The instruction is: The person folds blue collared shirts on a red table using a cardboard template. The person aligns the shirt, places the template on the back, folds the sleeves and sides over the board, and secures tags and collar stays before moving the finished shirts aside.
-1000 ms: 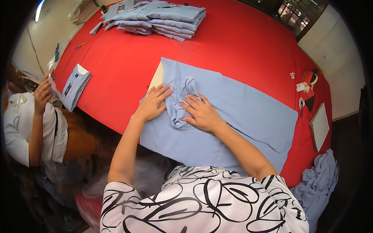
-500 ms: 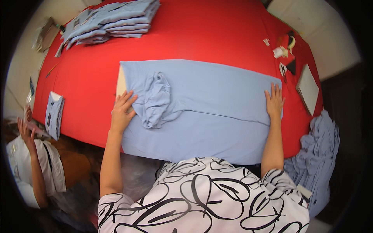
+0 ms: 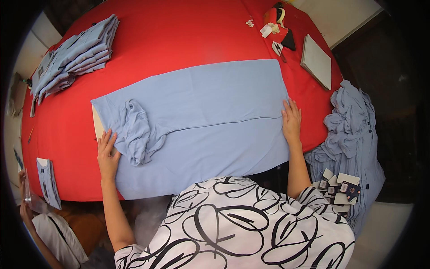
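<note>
While its body lies flat across the near middle of the red surface (image 3: 201,33), the light blue shirt (image 3: 219,98) has a bunched, crumpled part (image 3: 135,132) gathered toward its left end, with a cream panel (image 3: 97,123) showing along that edge. The left hand (image 3: 108,156) rests at the left edge beside the bunch, fingers extended and slightly spread; the right hand (image 3: 292,122) lies at the opposite edge, also unclenched, its fingers pointing away from the body. Beyond the right end are a white rectangular pad (image 3: 316,62), small snips (image 3: 278,49) and a roll of tape (image 3: 281,17). A loose heap of blue garments (image 3: 351,116) hangs near the right side, with cards and tags (image 3: 345,190) on it. Toward the far left sits a stack of folded blue shirts (image 3: 78,56); nearer, one folded shirt (image 3: 48,183) lies by the edge, close to a co-worker's hand (image 3: 25,209) at a clear plastic bag (image 3: 37,204).
</note>
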Tool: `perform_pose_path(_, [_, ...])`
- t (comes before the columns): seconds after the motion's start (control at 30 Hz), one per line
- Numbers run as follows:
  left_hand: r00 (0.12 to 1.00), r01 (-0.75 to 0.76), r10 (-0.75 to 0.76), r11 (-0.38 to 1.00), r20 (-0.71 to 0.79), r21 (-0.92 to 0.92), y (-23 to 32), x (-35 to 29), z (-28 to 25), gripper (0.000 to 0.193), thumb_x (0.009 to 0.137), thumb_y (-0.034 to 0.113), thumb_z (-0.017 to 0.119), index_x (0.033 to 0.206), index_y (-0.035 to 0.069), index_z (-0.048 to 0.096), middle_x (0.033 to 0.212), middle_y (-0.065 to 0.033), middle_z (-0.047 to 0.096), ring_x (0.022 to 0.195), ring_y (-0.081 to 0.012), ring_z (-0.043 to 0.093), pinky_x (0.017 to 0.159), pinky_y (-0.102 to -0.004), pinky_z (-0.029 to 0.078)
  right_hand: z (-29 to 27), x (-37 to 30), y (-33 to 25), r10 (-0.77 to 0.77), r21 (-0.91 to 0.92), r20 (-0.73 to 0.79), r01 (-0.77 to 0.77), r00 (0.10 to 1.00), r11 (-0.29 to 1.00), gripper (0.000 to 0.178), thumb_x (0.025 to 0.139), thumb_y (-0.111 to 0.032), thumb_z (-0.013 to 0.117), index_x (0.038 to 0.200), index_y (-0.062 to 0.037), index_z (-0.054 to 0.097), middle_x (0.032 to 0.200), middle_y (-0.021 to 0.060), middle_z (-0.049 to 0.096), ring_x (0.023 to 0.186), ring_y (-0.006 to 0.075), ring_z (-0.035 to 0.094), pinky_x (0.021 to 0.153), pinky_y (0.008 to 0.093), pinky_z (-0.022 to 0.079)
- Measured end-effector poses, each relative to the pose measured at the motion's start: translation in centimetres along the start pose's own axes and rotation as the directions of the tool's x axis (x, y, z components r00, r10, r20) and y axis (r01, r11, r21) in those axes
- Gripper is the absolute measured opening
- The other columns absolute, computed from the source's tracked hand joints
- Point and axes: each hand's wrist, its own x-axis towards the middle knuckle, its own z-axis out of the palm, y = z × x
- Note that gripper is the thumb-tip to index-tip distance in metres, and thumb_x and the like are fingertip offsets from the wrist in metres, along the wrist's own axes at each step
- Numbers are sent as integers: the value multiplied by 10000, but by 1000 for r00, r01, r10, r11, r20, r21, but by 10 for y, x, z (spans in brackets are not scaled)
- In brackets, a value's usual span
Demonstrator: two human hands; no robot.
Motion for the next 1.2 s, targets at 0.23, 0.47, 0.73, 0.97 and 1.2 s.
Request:
perform_pose_path(0.23, [1000,18,-18,1000,13,6,3,-2,-3,551,779,-10,665,1316,112,640,1459,-65,531,1422,-300,397,1220,-463,227,-10,4,6,308,296,-138,-258,941,920,253,967,-221,607,1133,-48,686,1120,117,637,1039,258,593,895,364,478])
perform_pose_path(0.47, [1000,10,-10,1000,-5,-27,4,0,-2,557,780,2,670,1323,121,635,1466,-61,525,1424,-294,396,1218,-459,233,0,13,-4,308,243,-119,-273,944,931,278,843,-268,762,917,-20,661,913,109,618,871,253,589,761,367,482])
perform_pose_path(0.73, [1000,15,-15,1000,-9,-3,3,-3,-3,568,760,5,679,1313,126,642,1460,-59,530,1420,-293,402,1218,-460,235,-5,18,-2,509,274,20,-495,860,825,289,807,-201,780,991,-39,627,766,88,633,732,233,631,691,371,499])
perform_pose_path(0.97, [1000,-28,28,998,8,52,6,2,-8,601,712,49,722,1301,139,645,1459,-51,525,1414,-294,399,1197,-469,279,-6,39,-3,389,227,-81,-363,918,904,225,863,-116,698,1075,-60,647,1060,103,651,968,236,625,827,376,506])
perform_pose_path(1.2, [987,-144,154,970,-38,197,7,3,-22,522,735,97,736,1251,120,660,1437,-34,542,1406,-287,408,1177,-472,320,-17,74,-272,-563,705,134,321,815,633,230,941,-115,608,1154,-50,667,1206,116,633,1149,287,572,994,376,456])
